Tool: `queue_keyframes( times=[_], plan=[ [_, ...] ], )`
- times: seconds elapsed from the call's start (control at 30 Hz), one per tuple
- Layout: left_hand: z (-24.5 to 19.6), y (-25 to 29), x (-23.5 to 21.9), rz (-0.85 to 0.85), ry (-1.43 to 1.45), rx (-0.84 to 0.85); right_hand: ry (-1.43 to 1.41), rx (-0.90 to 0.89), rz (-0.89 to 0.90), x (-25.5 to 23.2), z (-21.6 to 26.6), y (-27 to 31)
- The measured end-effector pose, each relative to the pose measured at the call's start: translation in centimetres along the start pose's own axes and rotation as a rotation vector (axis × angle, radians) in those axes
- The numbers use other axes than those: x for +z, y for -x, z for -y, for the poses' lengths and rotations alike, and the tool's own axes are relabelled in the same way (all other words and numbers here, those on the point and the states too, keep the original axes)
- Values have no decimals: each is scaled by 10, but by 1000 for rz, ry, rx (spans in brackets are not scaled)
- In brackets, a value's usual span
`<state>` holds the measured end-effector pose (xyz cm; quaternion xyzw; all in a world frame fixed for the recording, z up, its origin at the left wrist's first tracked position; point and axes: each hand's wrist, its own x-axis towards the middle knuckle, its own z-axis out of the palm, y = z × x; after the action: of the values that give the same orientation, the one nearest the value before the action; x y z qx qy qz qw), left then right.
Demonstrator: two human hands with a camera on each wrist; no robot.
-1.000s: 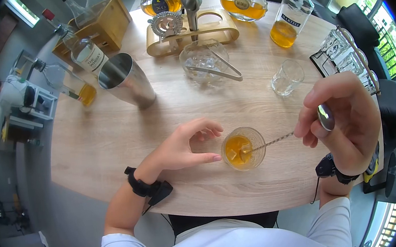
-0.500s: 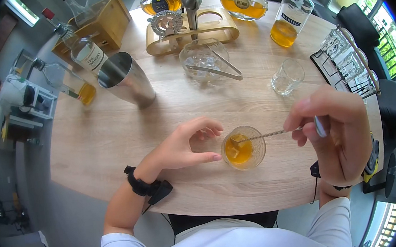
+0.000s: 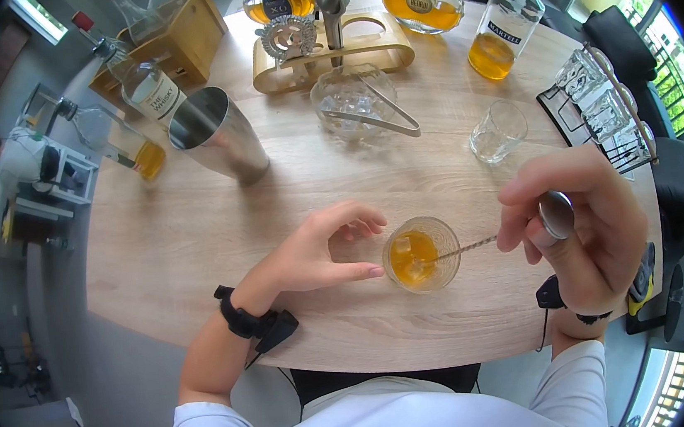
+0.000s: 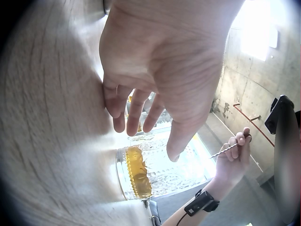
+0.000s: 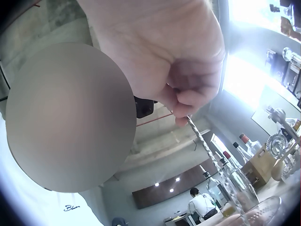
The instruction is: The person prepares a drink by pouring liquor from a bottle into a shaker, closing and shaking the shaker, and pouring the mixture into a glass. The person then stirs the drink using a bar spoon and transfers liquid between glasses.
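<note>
A textured glass (image 3: 451, 262) of amber drink (image 4: 138, 172) with ice stands near the table's front edge. Beside its left side is my left hand (image 3: 317, 251), thumb and fingers apart, the thumb tip right at the glass wall. My right hand (image 3: 583, 226), raised to the right of the glass, pinches a bar spoon by its twisted stem (image 3: 476, 244). The stem slants down into the drink, its lower end among the ice. A shiny spoon-shaped end (image 3: 557, 215) sticks out above the right hand. In the right wrist view, the twisted stem (image 5: 205, 146) runs down from the fingertips.
Behind the glass are a steel shaker tin (image 3: 222, 138), an ice bowl (image 3: 333, 127) with tongs (image 3: 399, 124), and an empty tumbler (image 3: 498, 132). Bottles, a wooden tool stand (image 3: 273, 77) and a glass rack (image 3: 598, 116) line the back and right.
The spoon's lower end has swept round inside the glass, and the ice has shifted. My right hand moved left and lower, then turned slightly back. My left hand stayed still.
</note>
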<state>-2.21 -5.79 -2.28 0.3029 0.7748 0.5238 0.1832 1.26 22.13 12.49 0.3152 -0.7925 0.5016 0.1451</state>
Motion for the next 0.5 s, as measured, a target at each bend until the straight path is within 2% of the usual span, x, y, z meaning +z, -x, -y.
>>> queue_keyframes(
  times=[0.07, 0.17, 0.5],
  plan=[
    [1, 0, 0, -2, -10, 12, -45, 40, -15, 1, 2, 0],
    [1, -1, 0, -1, -11, 13, 46, 75, 0, 1, 4, 0],
    [1, 0, 0, -5, 0, -2, 285, -93, 14, 4, -1, 0]
  ],
)
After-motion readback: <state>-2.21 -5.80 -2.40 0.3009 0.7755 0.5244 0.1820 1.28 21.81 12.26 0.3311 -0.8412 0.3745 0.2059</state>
